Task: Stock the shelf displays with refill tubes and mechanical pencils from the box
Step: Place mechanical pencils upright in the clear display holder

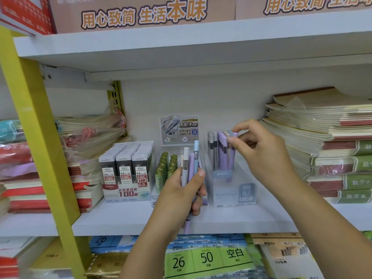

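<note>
My left hand (182, 195) grips a bunch of pastel mechanical pencils (190, 161), white, purple and blue, held upright in front of the shelf. My right hand (259, 152) pinches the top of a purple mechanical pencil (233, 146) standing in a clear display stand (235, 190) that holds several grey and purple pencils. Left of it a clear display holds green refill tubes (167, 168), partly hidden by my left hand. Further left is a display of black 0.5 HB lead refill cases (125, 164).
White shelf board (124, 216) carries the displays. Stacked notebooks (332, 141) rise at the right, wrapped notebooks (86, 137) at the left. A yellow upright post (40, 125) stands at the left. Paper pads (207, 258) fill the shelf below.
</note>
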Action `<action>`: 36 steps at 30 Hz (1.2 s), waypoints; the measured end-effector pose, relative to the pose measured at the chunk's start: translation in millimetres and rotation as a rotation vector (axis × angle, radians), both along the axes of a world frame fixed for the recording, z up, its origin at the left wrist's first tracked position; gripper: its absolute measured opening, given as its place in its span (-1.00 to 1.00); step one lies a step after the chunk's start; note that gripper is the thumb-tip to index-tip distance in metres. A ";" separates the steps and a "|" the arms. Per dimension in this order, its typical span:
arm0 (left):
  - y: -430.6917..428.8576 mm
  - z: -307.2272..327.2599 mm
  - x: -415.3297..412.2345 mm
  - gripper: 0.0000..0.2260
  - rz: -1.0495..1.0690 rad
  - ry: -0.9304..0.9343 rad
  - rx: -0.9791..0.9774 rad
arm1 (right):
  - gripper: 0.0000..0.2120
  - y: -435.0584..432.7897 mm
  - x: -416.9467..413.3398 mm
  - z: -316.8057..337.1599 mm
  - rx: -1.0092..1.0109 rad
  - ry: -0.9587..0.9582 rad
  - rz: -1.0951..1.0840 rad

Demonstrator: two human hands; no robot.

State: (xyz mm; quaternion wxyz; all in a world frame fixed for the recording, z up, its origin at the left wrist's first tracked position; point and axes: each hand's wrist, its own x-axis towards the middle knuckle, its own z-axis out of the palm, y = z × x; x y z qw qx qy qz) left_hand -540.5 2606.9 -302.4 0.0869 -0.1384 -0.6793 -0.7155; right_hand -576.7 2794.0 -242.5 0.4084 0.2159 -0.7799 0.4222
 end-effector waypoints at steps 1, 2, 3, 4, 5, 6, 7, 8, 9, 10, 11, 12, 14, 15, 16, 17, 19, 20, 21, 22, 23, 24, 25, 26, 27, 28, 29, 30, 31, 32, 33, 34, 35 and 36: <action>0.2 0.1 0.1 -0.82 0.000 0.000 -0.005 | -0.87 0.6 -1.7 -1.5 0.044 -0.013 -0.030; 0.5 0.1 0.0 -0.81 -0.002 0.001 -0.010 | -0.89 1.6 -3.9 -2.8 0.108 -0.018 -0.084; 0.7 0.5 0.2 -0.81 -0.003 0.002 -0.012 | -0.91 2.7 -5.5 -3.6 0.182 -0.015 -0.149; 0.8 1.0 0.4 -0.81 -0.005 0.004 -0.014 | -0.91 3.9 -7.2 -4.2 0.248 -0.009 -0.203; 0.7 1.7 0.7 -0.81 -0.007 0.007 -0.021 | -0.89 5.4 -8.7 -4.5 0.292 -0.013 -0.236; 0.7 2.3 1.1 -0.81 -0.011 0.012 -0.029 | -0.88 6.5 -9.0 -4.3 0.318 -0.020 -0.255; 0.4 2.8 1.8 -0.81 -0.014 0.017 -0.039 | -0.86 6.6 -8.0 -3.5 0.335 -0.018 -0.269; 0.1 3.2 2.6 -0.83 -0.019 0.023 -0.045 | -0.84 5.7 -5.9 -2.3 0.342 0.003 -0.283; 0.0 4.0 3.8 -0.80 -0.031 0.025 -0.043 | -0.81 3.8 -2.5 -0.6 0.333 0.038 -0.287; -0.4 4.5 4.7 -0.73 -0.050 0.027 -0.034 | -0.80 1.2 2.3 1.8 0.308 0.071 -0.270; -0.5 5.0 5.5 -0.64 -0.071 0.027 -0.020 | -0.80 -2.4 8.1 5.0 0.266 0.075 -0.220; -0.5 5.4 5.8 -0.59 -0.091 0.028 -0.012 | -0.81 -6.6 14.1 8.3 0.213 0.034 -0.132; 0.2 6.0 6.2 -0.64 -0.129 0.035 -0.012 | -0.84 -14.9 23.7 13.2 0.096 -0.153 0.126; 1.0 5.9 6.3 -0.68 -0.146 0.034 -0.015 | -0.86 -18.1 27.2 13.8 0.044 -0.255 0.255; 2.2 5.7 6.4 -0.71 -0.160 0.032 -0.014 | -0.87 -20.2 29.5 13.0 0.005 -0.332 0.353; 3.2 5.3 6.5 -0.70 -0.167 0.030 -0.015 | -0.87 -21.3 30.8 11.6 -0.030 -0.388 0.418; 4.6 4.2 5.9 -0.68 -0.169 0.023 -0.019 | -0.90 -21.1 29.4 9.2 -0.111 -0.446 0.470; 4.7 4.2 6.1 -0.69 -0.171 0.027 -0.020 | -0.92 -19.6 27.8 9.5 -0.160 -0.450 0.470; 4.5 4.3 6.0 -0.71 -0.176 0.033 -0.018 | -0.94 -17.9 25.9 11.2 -0.224 -0.440 0.459; 4.0 4.5 5.8 -0.73 -0.181 0.038 -0.015 | -0.95 -15.5 23.6 13.8 -0.311 -0.413 0.438; 3.3 4.6 5.6 -0.75 -0.181 0.036 -0.011 | -0.97 -12.0 21.6 17.2 -0.412 -0.364 0.414; 2.7 4.4 5.1 -0.73 -0.178 0.028 -0.002 | -0.96 -7.4 19.9 20.5 -0.508 -0.292 0.385; 1.8 4.1 4.7 -0.69 -0.173 0.015 0.009 | -0.94 -1.9 19.0 23.4 -0.582 -0.203 0.353; 1.5 3.4 3.9 -0.63 -0.168 0.004 0.015 | -0.94 4.2 18.5 25.5 -0.616 -0.105 0.314; 1.4 2.9 3.4 -0.55 -0.158 -0.004 0.016 | -0.94 10.7 18.3 26.8 -0.612 -0.011 0.268; 1.5 2.5 3.0 -0.49 -0.146 -0.007 0.013 | -0.95 16.7 18.1 27.4 -0.583 0.070 0.224; 1.8 2.5 3.1 -0.46 -0.136 -0.009 0.012 | -0.94 21.5 17.5 27.3 -0.541 0.128 0.186; 2.2 2.4 3.0 -0.49 -0.130 -0.012 0.014 | -0.92 25.5 15.8 26.8 -0.492 0.158 0.151; 2.6 2.2 2.7 -0.56 -0.127 -0.014 0.015 | -0.90 28.4 13.0 25.4 -0.437 0.161 0.116; 3.2 2.0 2.3 -0.64 -0.129 -0.018 0.018 | -0.89 30.0 9.2 23.7 -0.379 0.142 0.087; 3.5 1.8 1.8 -0.69 -0.131 -0.022 0.021 | -0.88 31.0 4.7 21.2 -0.321 0.106 0.065; 3.8 1.3 1.2 -0.69 -0.134 -0.025 0.024 | -0.88 31.2 -0.3 17.8 -0.261 0.066 0.047; 4.0 0.7 0.9 -0.67 -0.135 -0.027 0.026 | -0.89 30.9 -5.3 13.9 -0.198 0.031 0.026; 4.4 0.1 0.4 -0.64 -0.138 -0.030 0.028 | -0.89 30.1 -9.7 9.5 -0.133 0.005 -0.003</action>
